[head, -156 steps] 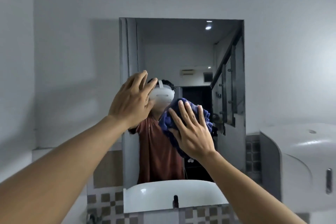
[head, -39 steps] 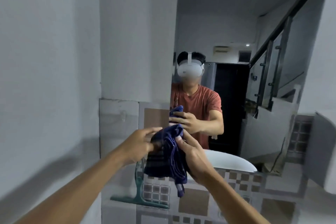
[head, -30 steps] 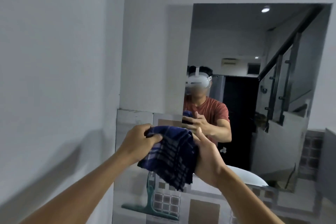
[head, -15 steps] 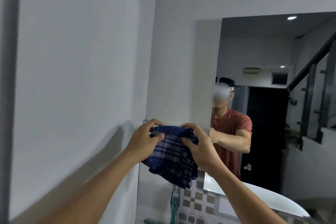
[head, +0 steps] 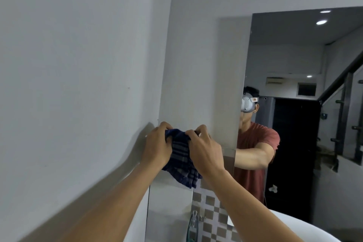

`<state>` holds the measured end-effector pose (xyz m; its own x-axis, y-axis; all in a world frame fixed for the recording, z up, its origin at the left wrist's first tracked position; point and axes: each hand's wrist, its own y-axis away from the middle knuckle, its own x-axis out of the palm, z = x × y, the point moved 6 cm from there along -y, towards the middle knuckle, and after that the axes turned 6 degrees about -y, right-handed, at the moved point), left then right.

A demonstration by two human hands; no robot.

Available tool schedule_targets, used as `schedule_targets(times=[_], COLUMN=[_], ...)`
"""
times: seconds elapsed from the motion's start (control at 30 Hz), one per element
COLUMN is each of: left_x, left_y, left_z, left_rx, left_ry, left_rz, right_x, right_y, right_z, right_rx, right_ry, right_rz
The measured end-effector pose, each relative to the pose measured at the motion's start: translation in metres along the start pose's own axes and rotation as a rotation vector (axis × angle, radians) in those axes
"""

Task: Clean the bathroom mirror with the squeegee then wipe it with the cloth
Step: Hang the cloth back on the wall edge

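A dark blue plaid cloth (head: 181, 160) hangs bunched between both hands in the wall corner left of the mirror (head: 306, 104). My left hand (head: 157, 146) grips its top left edge and my right hand (head: 204, 150) grips its top right edge, both held close to the wall just above the tiled band. The mirror fills the right side and reflects a person in a red shirt. Only the top of the teal squeegee (head: 193, 222) shows, low down against the tiles, below the cloth.
A plain grey wall (head: 78, 84) runs along the left, very close. Checkered brown and white tiles (head: 211, 220) cover the lower wall. The white basin rim (head: 306, 228), partly as a reflection, curves across the bottom right.
The view has swung further left, pushing the mirror to the right. Both hands have carried the cloth toward the wall corner and drawn closer together, bunching it.
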<state>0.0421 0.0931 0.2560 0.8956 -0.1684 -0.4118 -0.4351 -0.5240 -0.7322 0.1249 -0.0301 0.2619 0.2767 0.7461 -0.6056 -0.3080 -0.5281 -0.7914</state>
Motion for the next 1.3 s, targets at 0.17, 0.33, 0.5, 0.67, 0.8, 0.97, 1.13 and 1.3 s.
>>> schedule_targets(times=[0.17,0.33,0.5,0.67,0.8,0.97,1.13,1.3], left_x=[0.009,-0.001,-0.002,0.000,-0.001,0.004,0.009,0.006], left_y=[0.006,0.008,0.018,0.024,0.030,0.031,0.033,0.038], left_z=[0.004,-0.007,-0.019,-0.005,-0.001,0.005,0.007,0.007], left_rx=[-0.046,-0.042,0.231,0.238,0.217,0.155,0.151,0.239], left_ry=[-0.106,-0.271,-0.651,-0.548,-0.526,-0.529,-0.568,-0.554], left_rz=[0.029,0.028,0.029,0.189,0.232,0.279,0.320,0.214], right_x=[0.004,0.013,0.007,0.010,0.010,0.011,0.016,0.019], right_y=[0.010,0.012,0.012,0.013,0.015,0.014,0.006,0.023], right_z=[-0.003,0.001,-0.001,-0.004,-0.003,-0.002,0.003,0.003], right_rx=[-0.106,-0.218,-0.150,-0.079,-0.043,0.002,0.001,0.022], right_ry=[0.132,0.105,-0.062,-0.183,-0.251,-0.208,-0.089,-0.142], right_rz=[-0.088,0.075,0.223,0.347,0.354,0.422,0.493,0.372])
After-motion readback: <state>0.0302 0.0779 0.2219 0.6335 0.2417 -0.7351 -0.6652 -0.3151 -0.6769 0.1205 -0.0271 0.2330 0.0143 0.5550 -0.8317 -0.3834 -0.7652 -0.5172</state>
